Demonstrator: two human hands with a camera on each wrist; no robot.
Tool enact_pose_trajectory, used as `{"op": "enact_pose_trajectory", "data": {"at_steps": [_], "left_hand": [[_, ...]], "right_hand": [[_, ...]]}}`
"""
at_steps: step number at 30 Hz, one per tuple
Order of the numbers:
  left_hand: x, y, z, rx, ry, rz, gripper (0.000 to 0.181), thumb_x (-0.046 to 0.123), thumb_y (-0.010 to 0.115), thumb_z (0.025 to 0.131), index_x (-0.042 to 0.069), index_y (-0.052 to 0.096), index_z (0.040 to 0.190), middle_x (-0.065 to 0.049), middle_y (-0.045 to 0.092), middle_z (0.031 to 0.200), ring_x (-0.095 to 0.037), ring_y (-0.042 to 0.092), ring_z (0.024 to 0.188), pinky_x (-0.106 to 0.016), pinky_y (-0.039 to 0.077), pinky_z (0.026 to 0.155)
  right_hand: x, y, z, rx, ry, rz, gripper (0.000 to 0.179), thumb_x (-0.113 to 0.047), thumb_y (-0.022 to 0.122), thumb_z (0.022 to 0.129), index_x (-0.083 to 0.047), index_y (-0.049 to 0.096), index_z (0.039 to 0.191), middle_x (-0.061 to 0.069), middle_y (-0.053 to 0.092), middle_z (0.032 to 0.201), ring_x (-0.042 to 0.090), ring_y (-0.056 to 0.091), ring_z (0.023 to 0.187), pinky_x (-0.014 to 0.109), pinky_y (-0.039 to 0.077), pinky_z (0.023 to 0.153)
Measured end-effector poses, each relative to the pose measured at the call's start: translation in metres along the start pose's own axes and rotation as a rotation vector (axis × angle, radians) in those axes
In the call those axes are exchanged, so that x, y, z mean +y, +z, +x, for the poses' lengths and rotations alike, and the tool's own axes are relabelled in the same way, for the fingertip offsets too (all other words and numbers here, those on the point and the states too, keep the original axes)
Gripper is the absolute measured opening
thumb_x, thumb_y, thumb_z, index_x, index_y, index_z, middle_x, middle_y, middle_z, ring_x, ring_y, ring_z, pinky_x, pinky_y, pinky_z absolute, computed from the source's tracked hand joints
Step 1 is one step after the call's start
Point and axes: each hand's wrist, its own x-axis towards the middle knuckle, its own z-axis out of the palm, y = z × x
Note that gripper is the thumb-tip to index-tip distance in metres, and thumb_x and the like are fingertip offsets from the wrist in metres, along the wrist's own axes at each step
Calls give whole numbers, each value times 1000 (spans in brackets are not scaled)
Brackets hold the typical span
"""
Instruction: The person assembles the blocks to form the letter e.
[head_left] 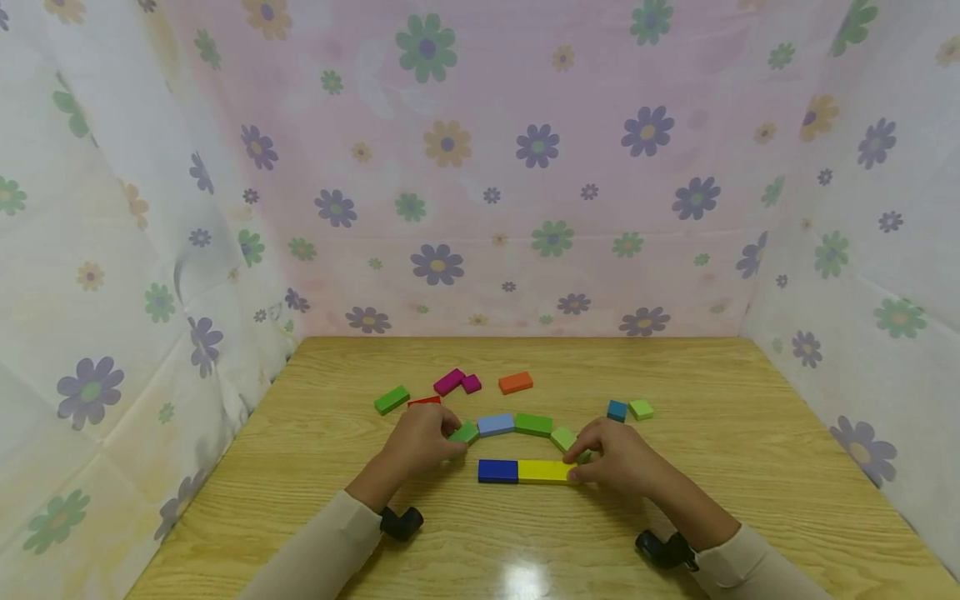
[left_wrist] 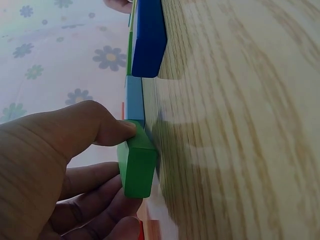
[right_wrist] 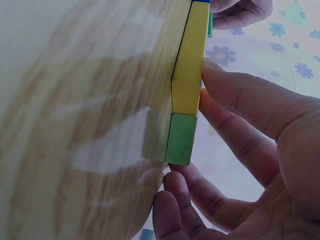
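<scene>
Small coloured blocks form an arc on the table. My left hand [head_left: 424, 435] pinches the green block [left_wrist: 139, 162] at its left end, thumb on the top edge. Rightward follow a light blue block [head_left: 496, 425], a second green block [head_left: 533, 425] and a light green block [head_left: 564, 438]. My right hand [head_left: 618, 454] has its fingers curled round another green block [right_wrist: 181, 139] at the arc's right end, partly hidden by them. Its thumb is right at the yellow block [head_left: 543, 472], which lies end to end with a dark blue block [head_left: 498, 472] below the arc.
Behind the arc lie a green block [head_left: 392, 400], a red block [head_left: 425, 402] partly behind the left hand, two magenta blocks [head_left: 449, 382] and an orange block [head_left: 516, 382]. A blue block [head_left: 617, 410] and a lime block [head_left: 641, 409] lie at right. Flowered cloth [head_left: 480, 167] surrounds the wooden table [head_left: 450, 558].
</scene>
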Motion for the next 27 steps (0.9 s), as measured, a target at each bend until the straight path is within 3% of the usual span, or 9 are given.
{"op": "enact_pose_trajectory", "data": {"at_steps": [27], "left_hand": [[-1, 1, -1, -31, 6, -36, 26, 31, 87, 81, 12, 82, 98, 5, 73, 89, -7, 61, 78, -26, 55, 68]], "right_hand": [[0, 0, 1, 7, -14, -23, 13, -27, 90, 80, -31, 82, 88, -4, 66, 111, 20, 60, 107, 44, 54, 89]]}}
